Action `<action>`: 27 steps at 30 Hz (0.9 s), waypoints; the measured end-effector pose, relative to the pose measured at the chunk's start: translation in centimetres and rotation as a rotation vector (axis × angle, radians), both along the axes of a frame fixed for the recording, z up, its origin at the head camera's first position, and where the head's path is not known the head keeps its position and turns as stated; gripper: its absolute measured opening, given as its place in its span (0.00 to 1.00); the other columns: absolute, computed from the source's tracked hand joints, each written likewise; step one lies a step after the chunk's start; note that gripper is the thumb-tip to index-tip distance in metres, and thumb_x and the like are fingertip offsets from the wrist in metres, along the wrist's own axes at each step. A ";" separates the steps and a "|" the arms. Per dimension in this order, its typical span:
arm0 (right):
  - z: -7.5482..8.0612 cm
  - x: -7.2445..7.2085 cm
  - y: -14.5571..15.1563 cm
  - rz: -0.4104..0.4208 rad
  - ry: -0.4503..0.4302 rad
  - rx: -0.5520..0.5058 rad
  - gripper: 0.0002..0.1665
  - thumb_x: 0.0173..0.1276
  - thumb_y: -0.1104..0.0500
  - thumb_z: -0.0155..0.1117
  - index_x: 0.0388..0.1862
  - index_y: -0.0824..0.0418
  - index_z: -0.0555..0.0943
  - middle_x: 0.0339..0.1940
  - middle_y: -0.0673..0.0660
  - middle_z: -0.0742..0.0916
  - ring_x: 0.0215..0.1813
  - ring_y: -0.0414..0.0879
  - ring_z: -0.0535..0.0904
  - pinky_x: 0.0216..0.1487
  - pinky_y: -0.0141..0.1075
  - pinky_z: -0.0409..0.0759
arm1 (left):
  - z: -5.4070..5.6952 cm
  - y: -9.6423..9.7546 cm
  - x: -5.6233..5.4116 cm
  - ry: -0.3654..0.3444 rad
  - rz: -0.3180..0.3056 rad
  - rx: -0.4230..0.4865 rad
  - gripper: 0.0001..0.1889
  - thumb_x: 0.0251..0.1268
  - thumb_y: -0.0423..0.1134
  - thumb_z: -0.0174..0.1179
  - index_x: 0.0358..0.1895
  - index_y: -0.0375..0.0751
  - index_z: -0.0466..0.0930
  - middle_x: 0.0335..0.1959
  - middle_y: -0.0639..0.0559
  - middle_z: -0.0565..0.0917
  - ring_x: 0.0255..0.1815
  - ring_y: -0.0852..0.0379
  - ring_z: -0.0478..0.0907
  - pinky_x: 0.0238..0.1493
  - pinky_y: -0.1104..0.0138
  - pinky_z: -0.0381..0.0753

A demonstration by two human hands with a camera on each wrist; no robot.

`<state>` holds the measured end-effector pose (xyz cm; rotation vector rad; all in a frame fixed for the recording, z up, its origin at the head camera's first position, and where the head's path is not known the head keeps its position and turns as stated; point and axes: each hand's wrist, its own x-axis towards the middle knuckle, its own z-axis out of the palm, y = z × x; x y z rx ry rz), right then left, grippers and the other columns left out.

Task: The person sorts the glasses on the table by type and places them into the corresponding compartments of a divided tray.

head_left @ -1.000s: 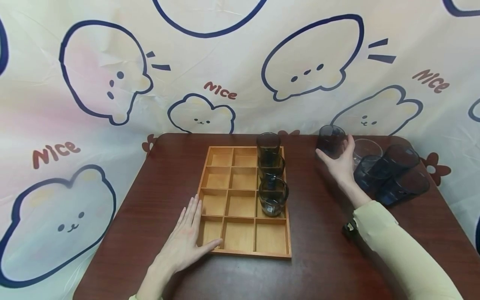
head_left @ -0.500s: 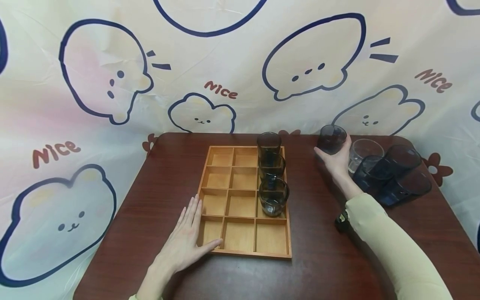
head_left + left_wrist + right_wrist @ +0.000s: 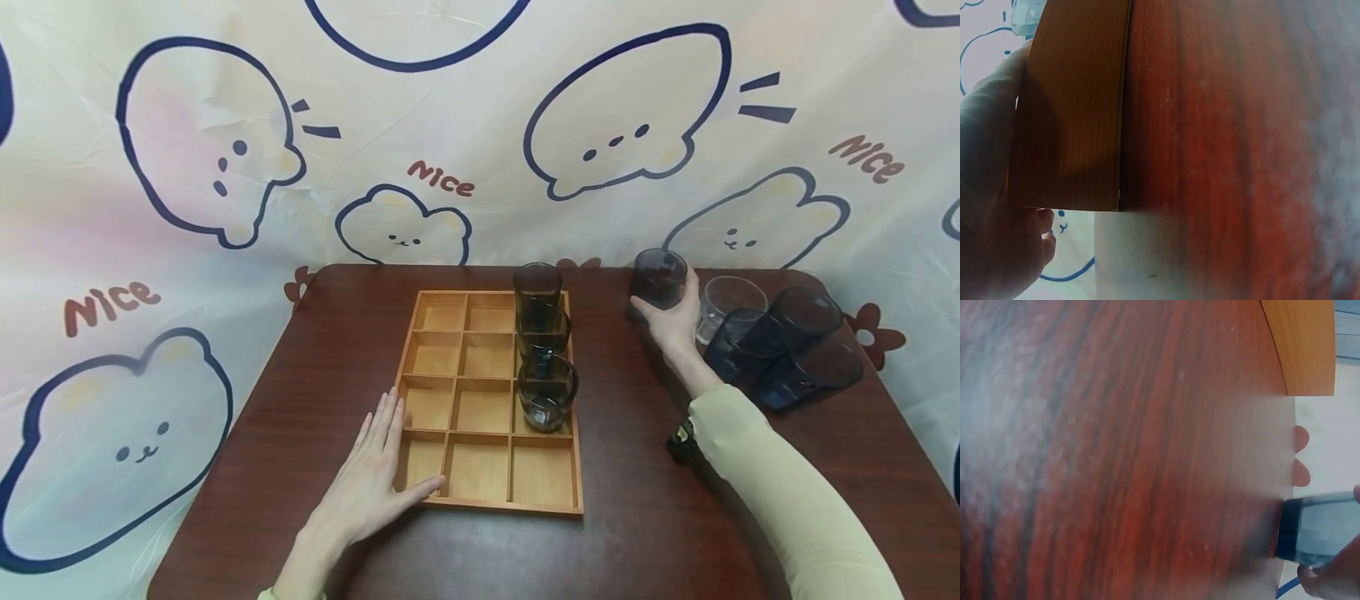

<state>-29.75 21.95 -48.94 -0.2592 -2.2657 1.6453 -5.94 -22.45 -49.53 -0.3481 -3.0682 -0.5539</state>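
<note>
My right hand (image 3: 675,321) grips a dark tinted drinking glass (image 3: 660,279) at the back right of the table, thumb on its near left side. The same glass (image 3: 1322,528) shows at the lower right of the right wrist view; whether its base touches the table is hard to tell. With fingers straight, my left hand (image 3: 367,483) rests along the left side of a wooden divided tray (image 3: 480,507), its thumb over the front rim. The tray's side wall (image 3: 1075,112) fills part of the left wrist view. Three dark glasses (image 3: 546,392) stand in the tray's right column.
Right of my right hand stands a clear glass (image 3: 731,304), with several dark glasses (image 3: 806,358) clustered beside it. A patterned curtain (image 3: 480,125) hangs right behind the brown table (image 3: 630,517). The tray's other compartments hold nothing.
My right hand has settled more closely around the dark glass, and its forearm has shifted a little left. The glass has barely moved. My left hand and the tray have stayed put.
</note>
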 end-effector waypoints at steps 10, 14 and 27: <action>0.4 0.6 0.3 0.088 -0.052 -0.015 0.63 0.71 0.57 0.78 0.93 0.52 0.48 0.92 0.61 0.60 0.92 0.64 0.58 0.91 0.58 0.63 | 0.0 0.0 0.0 0.003 -0.002 -0.006 0.65 0.67 0.76 0.65 0.91 0.34 0.45 0.94 0.40 0.43 0.95 0.39 0.44 0.96 0.60 0.33; 0.8 1.4 0.3 0.124 -0.043 -0.005 0.63 0.72 0.53 0.77 0.93 0.55 0.48 0.91 0.63 0.61 0.90 0.66 0.62 0.88 0.60 0.68 | 0.1 0.0 -0.1 0.002 -0.004 -0.008 0.65 0.67 0.76 0.65 0.91 0.33 0.45 0.94 0.40 0.43 0.95 0.39 0.44 0.95 0.63 0.28; 1.8 4.1 0.1 0.226 0.038 -0.022 0.58 0.76 0.56 0.74 0.93 0.55 0.49 0.87 0.61 0.66 0.83 0.61 0.73 0.82 0.55 0.79 | 0.2 0.1 0.0 -0.015 0.004 0.000 0.65 0.68 0.76 0.64 0.91 0.34 0.45 0.94 0.40 0.43 0.95 0.39 0.43 0.96 0.50 0.44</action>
